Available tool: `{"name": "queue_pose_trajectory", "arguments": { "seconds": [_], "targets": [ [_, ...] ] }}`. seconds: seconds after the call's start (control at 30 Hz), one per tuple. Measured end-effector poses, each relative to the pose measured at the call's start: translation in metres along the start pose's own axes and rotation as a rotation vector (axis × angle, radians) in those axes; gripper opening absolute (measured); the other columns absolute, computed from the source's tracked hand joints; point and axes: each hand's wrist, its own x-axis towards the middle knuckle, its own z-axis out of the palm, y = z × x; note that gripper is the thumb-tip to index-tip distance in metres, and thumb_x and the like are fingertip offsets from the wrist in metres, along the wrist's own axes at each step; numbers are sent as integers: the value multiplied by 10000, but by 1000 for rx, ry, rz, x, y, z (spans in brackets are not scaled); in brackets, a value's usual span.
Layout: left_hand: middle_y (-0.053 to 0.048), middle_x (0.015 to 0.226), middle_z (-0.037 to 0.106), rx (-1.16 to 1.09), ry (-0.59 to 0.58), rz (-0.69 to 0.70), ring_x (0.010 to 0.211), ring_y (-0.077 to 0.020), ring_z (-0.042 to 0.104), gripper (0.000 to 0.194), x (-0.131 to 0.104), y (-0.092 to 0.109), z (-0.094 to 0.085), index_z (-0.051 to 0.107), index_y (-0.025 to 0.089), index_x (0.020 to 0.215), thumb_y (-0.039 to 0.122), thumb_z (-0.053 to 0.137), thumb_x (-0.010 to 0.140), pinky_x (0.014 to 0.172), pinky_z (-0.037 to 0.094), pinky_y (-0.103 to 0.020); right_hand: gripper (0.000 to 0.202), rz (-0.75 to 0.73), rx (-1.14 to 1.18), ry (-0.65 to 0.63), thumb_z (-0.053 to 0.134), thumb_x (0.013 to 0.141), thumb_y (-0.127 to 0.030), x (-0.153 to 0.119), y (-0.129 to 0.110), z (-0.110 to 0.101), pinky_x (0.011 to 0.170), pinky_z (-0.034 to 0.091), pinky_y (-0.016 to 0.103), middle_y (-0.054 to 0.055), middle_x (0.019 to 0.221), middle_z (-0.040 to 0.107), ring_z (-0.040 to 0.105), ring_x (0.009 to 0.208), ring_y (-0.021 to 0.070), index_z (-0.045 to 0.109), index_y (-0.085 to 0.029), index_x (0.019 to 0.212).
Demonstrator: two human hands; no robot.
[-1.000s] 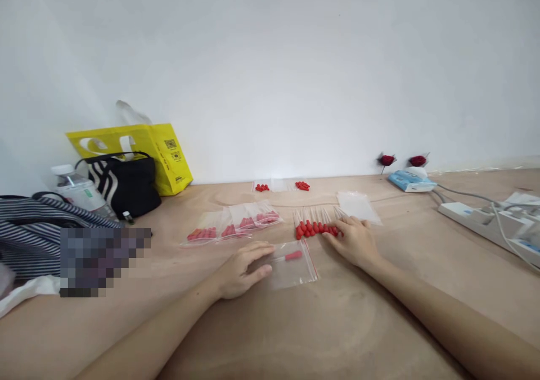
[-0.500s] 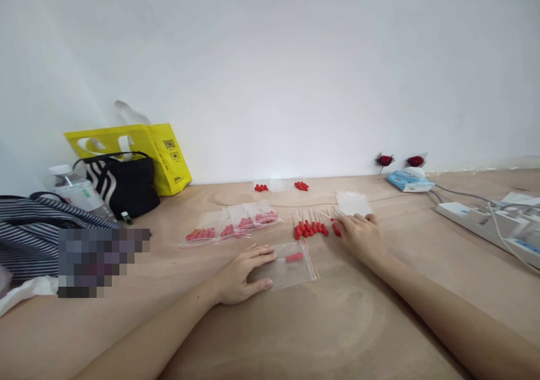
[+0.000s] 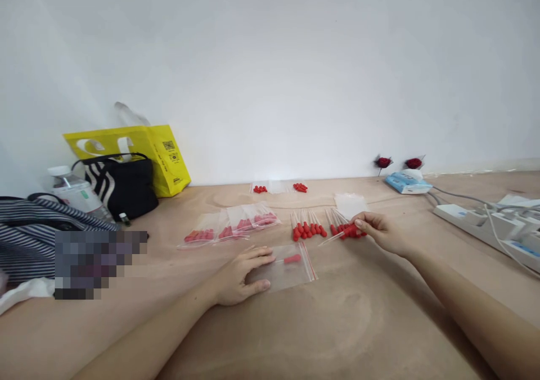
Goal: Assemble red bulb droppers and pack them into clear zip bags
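My left hand point(image 3: 242, 276) lies with its fingers apart on the left side of a clear zip bag point(image 3: 291, 279). One red-ended dropper point(image 3: 292, 259) is in or on that bag. My right hand point(image 3: 379, 231) pinches a red-ended dropper point(image 3: 337, 236), its clear thin tip pointing down and left. Under it is a group of droppers point(image 3: 333, 229), and another red-ended group point(image 3: 307, 230) lies just to the left. Several filled zip bags point(image 3: 230, 225) overlap at the left. A flat clear bag point(image 3: 351, 203) lies behind my right hand.
Small red groups point(image 3: 260, 189) lie near the wall. A yellow bag point(image 3: 172, 161), black bag point(image 3: 130, 189), bottle point(image 3: 80, 194) and striped cloth point(image 3: 37, 228) fill the left. Tissues point(image 3: 408, 183) and a power strip point(image 3: 447, 214) are at right.
My right hand has moved right and now holds a dropper clear of the left group, exposing the right-hand group. My left hand stays on the bag.
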Motion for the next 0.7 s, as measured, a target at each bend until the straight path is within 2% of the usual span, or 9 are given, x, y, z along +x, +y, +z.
{"name": "queue_pose_trajectory", "arguments": {
  "seconds": [0.23, 0.4, 0.53, 0.7],
  "targets": [
    [-63, 1361, 353, 9, 0, 7, 1252, -235, 292, 474, 1, -1, 0, 427, 225, 1250, 406, 482, 814, 1019, 261, -417, 348, 14, 87, -45, 487, 770, -506, -1, -2, 12, 596, 391, 250, 22, 672, 588, 490, 618, 127, 574, -169, 748],
    [-63, 1357, 360, 14, 0, 3, 1249, -238, 296, 506, 0, 0, 0, 387, 219, 1272, 411, 481, 813, 1014, 270, -415, 361, -8, 86, -96, 476, 772, -512, -2, -7, 23, 588, 378, 240, -1, 629, 536, 478, 615, 124, 571, -167, 720],
    [-60, 1368, 340, -7, 38, -35, 1242, -237, 305, 580, 0, 3, 1, 290, 219, 1317, 413, 488, 808, 1012, 280, -411, 313, -13, 94, -160, 486, 780, -465, -8, -15, 51, 567, 368, 229, 1, 672, 527, 456, 604, 115, 576, -165, 775],
    [-60, 1357, 354, -12, 58, -40, 1232, -232, 320, 572, 3, 6, 5, 301, 209, 1307, 408, 492, 806, 1015, 281, -398, 208, 16, 67, -174, 525, 771, -358, -15, -24, 90, 484, 327, 208, -18, 604, 509, 400, 517, 93, 575, -163, 822]
  ]
}}
